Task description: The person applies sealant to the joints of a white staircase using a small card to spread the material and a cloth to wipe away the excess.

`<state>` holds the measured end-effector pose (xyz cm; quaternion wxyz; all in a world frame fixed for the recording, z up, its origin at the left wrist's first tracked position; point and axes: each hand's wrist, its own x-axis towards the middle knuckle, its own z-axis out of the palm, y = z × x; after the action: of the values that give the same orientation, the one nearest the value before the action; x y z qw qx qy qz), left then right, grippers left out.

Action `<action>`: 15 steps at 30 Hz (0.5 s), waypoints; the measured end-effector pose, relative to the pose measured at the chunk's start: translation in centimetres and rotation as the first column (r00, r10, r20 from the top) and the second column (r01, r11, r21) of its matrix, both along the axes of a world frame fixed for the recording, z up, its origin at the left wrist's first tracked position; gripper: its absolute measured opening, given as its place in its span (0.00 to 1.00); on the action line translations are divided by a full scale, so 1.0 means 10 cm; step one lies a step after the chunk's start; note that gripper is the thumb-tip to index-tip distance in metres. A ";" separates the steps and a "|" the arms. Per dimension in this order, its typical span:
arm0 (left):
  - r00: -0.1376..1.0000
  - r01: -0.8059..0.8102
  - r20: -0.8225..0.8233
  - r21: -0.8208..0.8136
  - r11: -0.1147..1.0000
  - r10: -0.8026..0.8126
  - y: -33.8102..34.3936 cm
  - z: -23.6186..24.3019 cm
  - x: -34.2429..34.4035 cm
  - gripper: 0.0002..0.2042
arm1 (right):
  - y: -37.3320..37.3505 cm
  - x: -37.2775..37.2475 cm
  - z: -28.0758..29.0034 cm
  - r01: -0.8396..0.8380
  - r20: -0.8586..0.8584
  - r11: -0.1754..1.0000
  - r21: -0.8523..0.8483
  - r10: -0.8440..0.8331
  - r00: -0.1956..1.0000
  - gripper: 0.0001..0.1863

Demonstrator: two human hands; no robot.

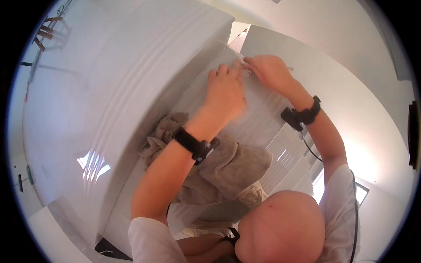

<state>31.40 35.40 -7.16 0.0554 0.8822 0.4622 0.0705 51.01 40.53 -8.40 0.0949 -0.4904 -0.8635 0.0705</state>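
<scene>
A white ribbed panel with fine parallel ridges (263, 116) is being pressed by both bare hands near its upper corner. The left hand (226, 92) is being laid flat on it, fingers (228, 72) extended close together and gripping nothing. The right hand (269, 72) is being held just beside those fingertips, its fingers (252, 65) bunched narrowly at the panel's top edge; whether something small is being pinched there cannot be told. A crumpled grey-brown cloth (228, 168) is being left on the surface below the left wrist, well behind the fingers. A black band (195, 144) is being worn on the left wrist, another black band (302, 116) on the right.
</scene>
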 end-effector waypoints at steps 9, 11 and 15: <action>1.000 0.006 -0.016 0.037 0.999 -0.005 -0.03 -0.04 0.04 0.32 | -0.01 0.04 -0.04 -0.022 -0.060 0.999 0.031 0.024 0.998 0.14; 0.998 -0.025 0.056 0.050 0.998 0.022 0.10 -0.06 0.01 0.32 | 0.13 -0.02 -0.01 -0.020 -0.034 1.000 0.003 0.020 0.999 0.14; 0.999 -0.015 0.041 -0.014 1.000 0.015 -0.06 -0.04 -0.05 0.32 | -0.02 -0.08 0.03 -0.015 0.034 0.998 -0.068 0.017 0.999 0.14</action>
<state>30.86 34.78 -7.53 0.0703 0.8768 0.4680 0.0857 50.20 40.29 -8.13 0.0627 -0.4875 -0.8660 0.0918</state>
